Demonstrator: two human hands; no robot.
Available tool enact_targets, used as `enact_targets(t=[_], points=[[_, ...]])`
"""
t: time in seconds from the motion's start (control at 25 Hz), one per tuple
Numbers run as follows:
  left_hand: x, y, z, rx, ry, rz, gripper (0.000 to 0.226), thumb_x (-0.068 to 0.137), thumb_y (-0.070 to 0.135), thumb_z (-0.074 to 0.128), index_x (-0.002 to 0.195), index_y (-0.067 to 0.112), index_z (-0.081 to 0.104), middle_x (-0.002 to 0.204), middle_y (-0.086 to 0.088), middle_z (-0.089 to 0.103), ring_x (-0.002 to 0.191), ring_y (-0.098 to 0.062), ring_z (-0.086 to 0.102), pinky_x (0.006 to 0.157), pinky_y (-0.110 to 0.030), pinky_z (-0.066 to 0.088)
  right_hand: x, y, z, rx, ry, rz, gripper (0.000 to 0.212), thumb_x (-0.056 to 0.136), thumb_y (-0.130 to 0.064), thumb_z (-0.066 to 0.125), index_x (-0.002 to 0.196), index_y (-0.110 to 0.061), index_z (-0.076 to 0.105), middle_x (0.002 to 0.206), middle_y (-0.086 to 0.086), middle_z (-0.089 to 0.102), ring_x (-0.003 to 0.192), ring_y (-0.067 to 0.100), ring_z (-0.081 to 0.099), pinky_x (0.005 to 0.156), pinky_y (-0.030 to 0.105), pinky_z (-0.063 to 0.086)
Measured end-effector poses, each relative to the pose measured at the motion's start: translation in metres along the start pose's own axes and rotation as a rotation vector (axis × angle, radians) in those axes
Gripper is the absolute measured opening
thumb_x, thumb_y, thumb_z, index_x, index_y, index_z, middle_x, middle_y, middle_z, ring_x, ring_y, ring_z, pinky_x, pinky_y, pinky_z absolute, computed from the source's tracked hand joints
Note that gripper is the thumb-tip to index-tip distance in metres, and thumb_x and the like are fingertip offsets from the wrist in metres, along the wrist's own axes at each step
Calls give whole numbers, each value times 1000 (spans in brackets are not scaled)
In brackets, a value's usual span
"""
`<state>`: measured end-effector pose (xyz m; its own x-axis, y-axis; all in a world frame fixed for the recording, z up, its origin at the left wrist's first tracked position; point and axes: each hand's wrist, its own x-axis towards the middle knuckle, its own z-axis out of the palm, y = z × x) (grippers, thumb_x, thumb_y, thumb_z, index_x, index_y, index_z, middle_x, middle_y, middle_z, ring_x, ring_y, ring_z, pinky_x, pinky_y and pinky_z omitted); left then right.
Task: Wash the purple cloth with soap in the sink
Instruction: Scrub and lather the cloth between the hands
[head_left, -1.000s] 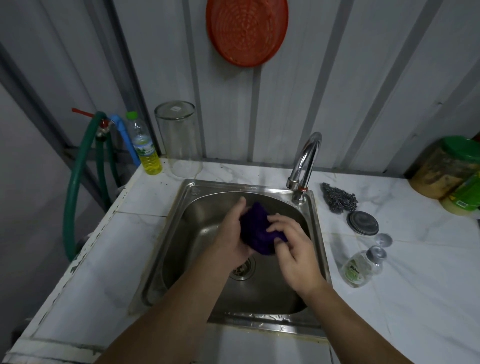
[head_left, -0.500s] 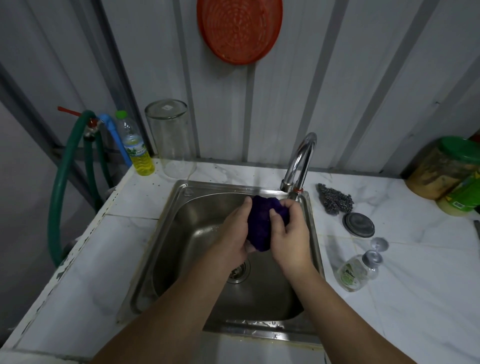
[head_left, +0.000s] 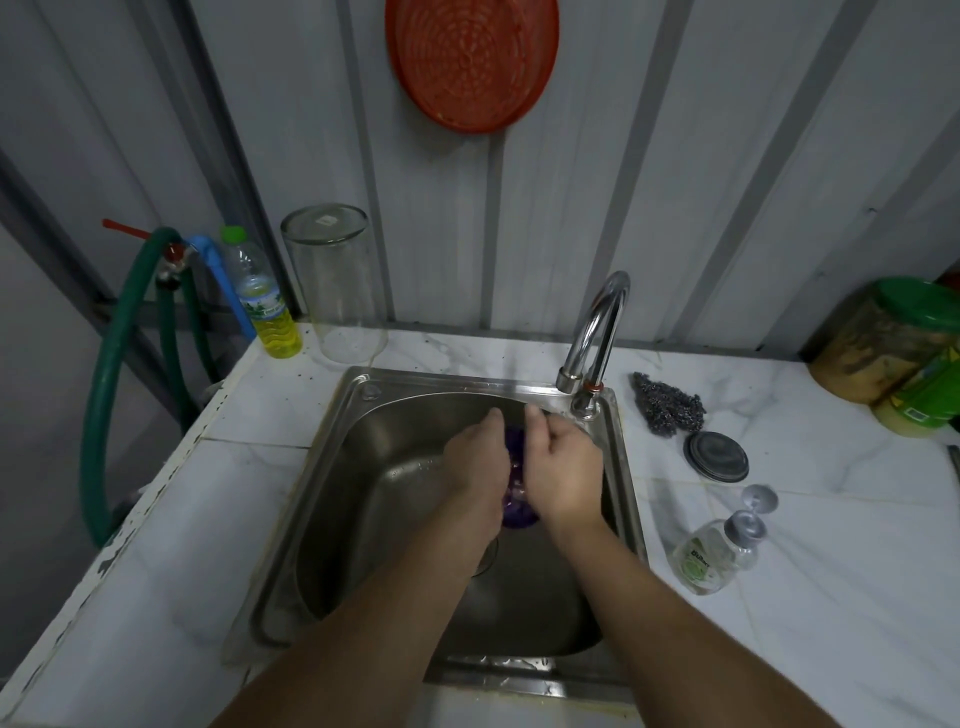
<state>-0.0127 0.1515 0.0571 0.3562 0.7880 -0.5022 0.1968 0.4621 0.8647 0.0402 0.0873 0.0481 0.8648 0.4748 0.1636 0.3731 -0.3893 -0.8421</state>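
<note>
Over the steel sink (head_left: 332, 467), the purple cloth (head_left: 517, 493) is squeezed between my two palms, so only a narrow strip and a lower fold show. My left hand (head_left: 475, 462) presses it from the left. My right hand (head_left: 563, 467) presses from the right, fingers curled over the top. Both hands sit just below the chrome faucet (head_left: 597, 332) at the sink's back right corner. A small clear soap bottle (head_left: 709, 558) lies on its side on the counter right of the sink.
A steel scourer (head_left: 667, 408), a dark round lid (head_left: 716, 457) and green-lidded jars (head_left: 893, 343) are on the right counter. An upturned glass jar (head_left: 335, 286), a yellow liquid bottle (head_left: 262, 306) and a green hose (head_left: 111, 374) stand at back left. An orange strainer (head_left: 470, 62) hangs on the wall.
My hands have closed tighter around the cloth, hiding most of it, and moved up toward the faucet from the sink's middle. The view shifted slightly.
</note>
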Motion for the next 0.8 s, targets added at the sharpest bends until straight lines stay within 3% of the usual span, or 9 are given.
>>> enact_targets(t=[0.04, 0.12, 0.2, 0.28, 0.32, 0.44, 0.56, 0.68, 0.8], points=[[-2, 0, 4, 60, -14, 46, 38, 94, 43, 55, 72, 16, 69, 77, -7, 72, 77, -28, 71, 73, -39, 57, 12, 1, -5, -70, -44, 115, 50, 103, -49, 39, 65, -21, 55, 64, -5, 59, 72, 25, 64, 63, 31, 39], [0, 3, 4, 83, 5, 104, 36, 92, 39, 55, 66, 16, 66, 73, -6, 69, 75, -29, 68, 71, -38, 55, 17, 5, -6, -101, -49, 139, 54, 104, -50, 33, 65, -20, 54, 66, -4, 60, 74, 26, 66, 64, 30, 38], [10, 12, -1, 47, 53, 127, 38, 95, 33, 54, 65, 13, 63, 73, -9, 69, 74, -30, 66, 70, -34, 54, 0, -4, 3, 17, 11, -36, 55, 102, -55, 31, 59, -24, 49, 57, -8, 56, 61, 15, 60, 58, 31, 38], [16, 17, -6, 54, 15, 146, 39, 101, 29, 51, 67, 13, 60, 71, -6, 66, 69, -25, 63, 58, -25, 53, -19, -12, 16, 80, 30, -200, 58, 98, -61, 33, 60, -22, 51, 55, -4, 56, 56, 15, 57, 54, 33, 44], [14, 15, -7, 49, -20, 127, 37, 101, 27, 53, 67, 15, 61, 69, -3, 64, 64, -20, 61, 53, -23, 50, -17, -12, 19, 72, 41, -194, 59, 97, -62, 34, 62, -20, 54, 56, -3, 58, 56, 16, 59, 55, 34, 47], [1, 7, -2, -18, -119, -7, 32, 90, 22, 60, 61, 16, 72, 60, -6, 69, 51, -19, 65, 48, -26, 51, 17, -7, 8, 24, -17, 69, 52, 101, -52, 38, 64, -21, 57, 61, -2, 62, 62, 18, 63, 60, 30, 43], [1, 3, 1, 111, -93, 78, 31, 86, 26, 61, 59, 16, 70, 64, -6, 69, 64, -26, 66, 62, -36, 55, 22, 4, 2, 23, -76, 231, 50, 105, -46, 33, 69, -21, 56, 67, -4, 60, 72, 21, 62, 62, 29, 39], [14, 9, -9, 68, 61, 104, 32, 96, 30, 58, 71, 11, 66, 76, -9, 68, 77, -29, 64, 79, -42, 56, -14, -5, 17, 154, -62, 33, 54, 98, -58, 33, 62, -23, 54, 58, -6, 60, 62, 14, 61, 59, 35, 47], [16, 7, -15, 24, -62, 46, 32, 100, 32, 54, 86, 7, 67, 80, -10, 68, 78, -27, 65, 77, -39, 54, -19, -15, 27, 210, -35, -23, 55, 94, -63, 37, 61, -23, 55, 52, -6, 58, 54, 15, 59, 55, 40, 51]])
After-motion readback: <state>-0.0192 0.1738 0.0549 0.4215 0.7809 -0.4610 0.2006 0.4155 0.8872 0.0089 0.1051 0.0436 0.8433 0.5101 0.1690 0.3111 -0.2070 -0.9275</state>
